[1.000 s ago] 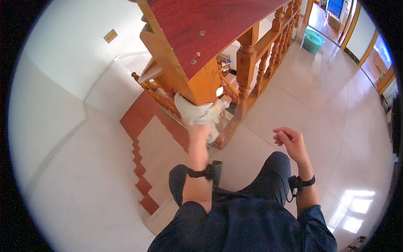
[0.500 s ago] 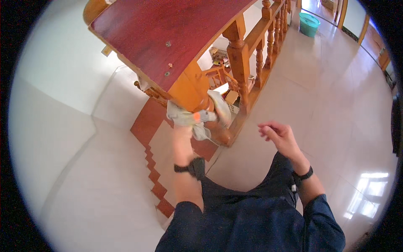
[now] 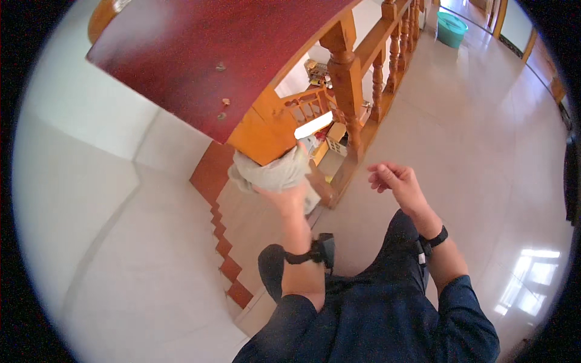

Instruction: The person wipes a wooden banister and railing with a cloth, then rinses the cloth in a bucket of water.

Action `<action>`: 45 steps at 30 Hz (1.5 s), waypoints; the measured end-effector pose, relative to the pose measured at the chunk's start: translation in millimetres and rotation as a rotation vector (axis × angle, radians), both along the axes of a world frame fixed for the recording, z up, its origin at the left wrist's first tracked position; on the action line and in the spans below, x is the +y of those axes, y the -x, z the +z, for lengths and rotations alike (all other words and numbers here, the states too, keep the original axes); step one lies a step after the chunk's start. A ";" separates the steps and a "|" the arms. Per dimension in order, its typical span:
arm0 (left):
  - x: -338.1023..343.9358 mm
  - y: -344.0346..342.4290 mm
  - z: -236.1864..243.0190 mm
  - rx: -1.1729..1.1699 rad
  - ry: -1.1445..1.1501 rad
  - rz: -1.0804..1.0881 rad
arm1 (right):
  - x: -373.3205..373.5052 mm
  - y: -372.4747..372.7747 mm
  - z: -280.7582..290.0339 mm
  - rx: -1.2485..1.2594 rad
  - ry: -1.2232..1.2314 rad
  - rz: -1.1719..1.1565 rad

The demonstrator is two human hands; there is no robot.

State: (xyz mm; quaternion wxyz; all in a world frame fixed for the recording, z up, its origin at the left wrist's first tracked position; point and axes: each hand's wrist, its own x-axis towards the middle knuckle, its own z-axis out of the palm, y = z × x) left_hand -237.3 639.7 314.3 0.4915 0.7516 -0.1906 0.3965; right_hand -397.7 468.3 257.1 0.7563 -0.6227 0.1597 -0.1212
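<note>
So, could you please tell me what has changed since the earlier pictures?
In the last half second, the left hand has shifted rightward across the wooden newel post, still gripping the pale grey cloth. The right hand stays loosely curled, holding nothing visible.

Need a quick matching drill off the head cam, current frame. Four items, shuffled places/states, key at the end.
1. Cloth
2. Right hand
3. Bucket
4. Board

A. Turquoise, on the floor beyond the railing
B. Dark red, over the top of the post
C. Whitish, bunched against the post, in the left hand
D. Loosely curled in the air, no thing seen in it

Pairs: 1-C, 2-D, 3-A, 4-B
</note>
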 end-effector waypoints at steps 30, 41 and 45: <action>68.3 -59.0 -41.0 0.976 0.648 -0.929 | 106.9 -105.3 67.9 -0.423 0.132 -0.391; -9.6 -8.6 3.5 0.628 0.581 -0.719 | 99.5 -114.2 47.8 -0.579 0.570 -0.395; 72.4 14.6 -77.0 0.184 -0.565 0.120 | 81.5 -145.5 69.8 -0.566 0.196 -0.412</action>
